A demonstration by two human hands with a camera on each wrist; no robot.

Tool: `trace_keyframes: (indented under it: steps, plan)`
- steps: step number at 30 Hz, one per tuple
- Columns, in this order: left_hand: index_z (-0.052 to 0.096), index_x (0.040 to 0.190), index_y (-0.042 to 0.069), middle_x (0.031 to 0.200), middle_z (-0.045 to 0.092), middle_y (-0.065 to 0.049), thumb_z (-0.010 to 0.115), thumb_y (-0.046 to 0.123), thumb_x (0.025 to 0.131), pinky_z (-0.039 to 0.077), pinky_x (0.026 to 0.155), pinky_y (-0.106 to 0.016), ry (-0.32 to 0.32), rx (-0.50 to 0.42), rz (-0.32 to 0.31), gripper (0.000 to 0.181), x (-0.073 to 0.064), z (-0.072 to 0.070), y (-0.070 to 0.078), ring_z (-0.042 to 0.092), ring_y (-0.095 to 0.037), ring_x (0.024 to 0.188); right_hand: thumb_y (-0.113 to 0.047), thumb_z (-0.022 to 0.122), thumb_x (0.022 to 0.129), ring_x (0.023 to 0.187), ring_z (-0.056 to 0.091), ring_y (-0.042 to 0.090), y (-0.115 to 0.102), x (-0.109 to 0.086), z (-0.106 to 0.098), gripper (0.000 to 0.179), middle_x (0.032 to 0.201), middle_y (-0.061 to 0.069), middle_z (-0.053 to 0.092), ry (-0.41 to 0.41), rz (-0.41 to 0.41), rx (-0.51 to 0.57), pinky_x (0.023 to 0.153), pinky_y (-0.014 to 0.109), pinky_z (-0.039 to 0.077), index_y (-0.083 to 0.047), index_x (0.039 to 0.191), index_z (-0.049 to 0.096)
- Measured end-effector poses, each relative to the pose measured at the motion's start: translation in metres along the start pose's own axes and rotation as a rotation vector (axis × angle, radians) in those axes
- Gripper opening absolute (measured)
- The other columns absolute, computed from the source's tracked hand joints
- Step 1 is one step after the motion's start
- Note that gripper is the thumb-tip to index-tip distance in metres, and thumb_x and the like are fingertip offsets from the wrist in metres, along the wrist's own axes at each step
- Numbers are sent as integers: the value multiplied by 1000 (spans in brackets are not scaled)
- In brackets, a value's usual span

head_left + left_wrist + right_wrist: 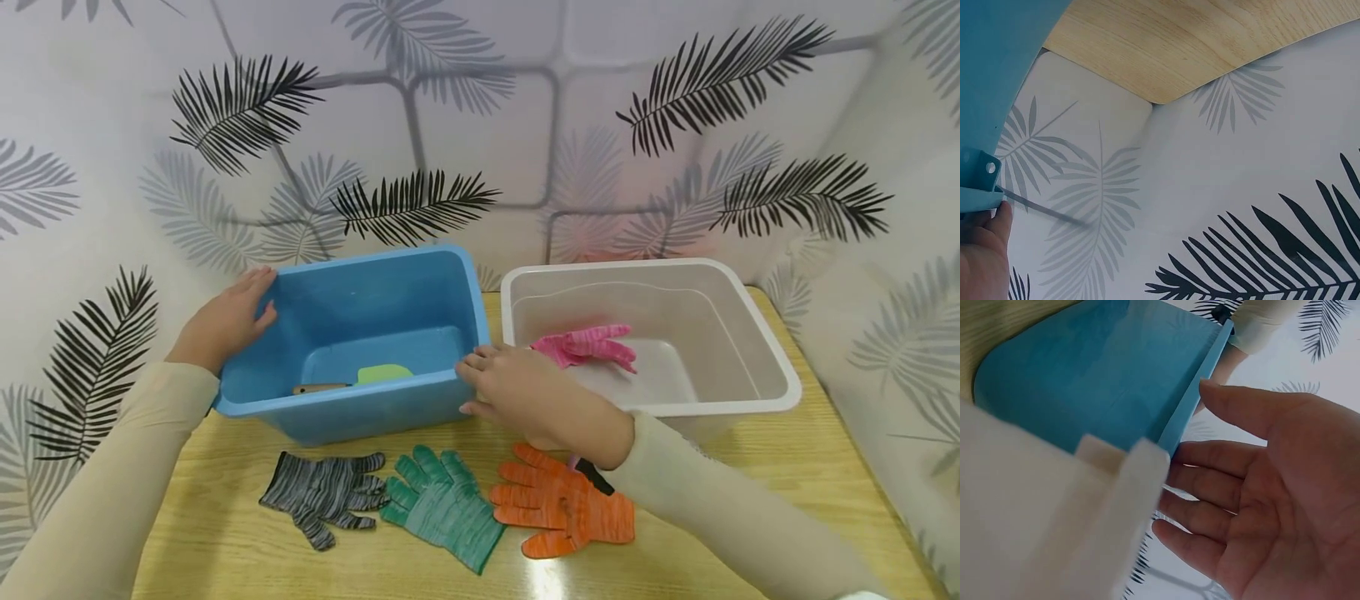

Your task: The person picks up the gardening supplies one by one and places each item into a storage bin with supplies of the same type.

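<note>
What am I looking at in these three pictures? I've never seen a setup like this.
There's no machine here, just a person working bare-handed. The wide picture comes from a camera worn on the head; the other two come from cameras worn on each wrist. On the wood-grained table stand a blue tub and a white tub with a pink glove inside. In front lie a gray glove, a green glove and an orange glove. The left hand grips the blue tub's left end; the right hand rests at its right front corner, fingers loosely extended.
</note>
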State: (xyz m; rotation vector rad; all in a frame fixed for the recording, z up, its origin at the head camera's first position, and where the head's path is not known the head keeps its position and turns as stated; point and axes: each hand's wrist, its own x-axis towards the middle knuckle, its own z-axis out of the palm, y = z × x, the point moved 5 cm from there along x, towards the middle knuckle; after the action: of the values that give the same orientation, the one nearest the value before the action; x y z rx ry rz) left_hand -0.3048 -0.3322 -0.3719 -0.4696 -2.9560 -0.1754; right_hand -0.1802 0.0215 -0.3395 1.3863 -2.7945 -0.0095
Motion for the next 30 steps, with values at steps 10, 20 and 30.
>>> trace_keyframes:
  steps: [10, 20, 30]
  plan:
    - [28, 138, 3, 140, 28, -17, 44, 19, 92, 28, 93, -55, -11, 23, -22, 51, -3, -2, 2, 29, -36, 124, -37, 39, 94, 120, 40, 25, -11, -14, 12, 48, 127, 10, 48, 122, 6, -40, 101, 35, 29, -4, 128, 46]
    - [33, 135, 0, 138, 31, -18, 47, 17, 90, 31, 91, -53, 1, 18, 16, 50, -1, -2, 11, 31, -35, 123, -36, 43, 92, 122, 38, 24, -17, -27, 24, 47, 128, 9, 48, 263, 70, 22, 100, 34, 29, -6, 128, 48]
    - [33, 136, 2, 138, 31, -17, 47, 17, 90, 34, 89, -54, 3, 25, 33, 50, 0, 1, 16, 32, -35, 123, -31, 42, 93, 121, 39, 22, -23, -38, 30, 41, 127, 7, 49, 370, 63, 17, 102, 35, 26, -8, 126, 50]
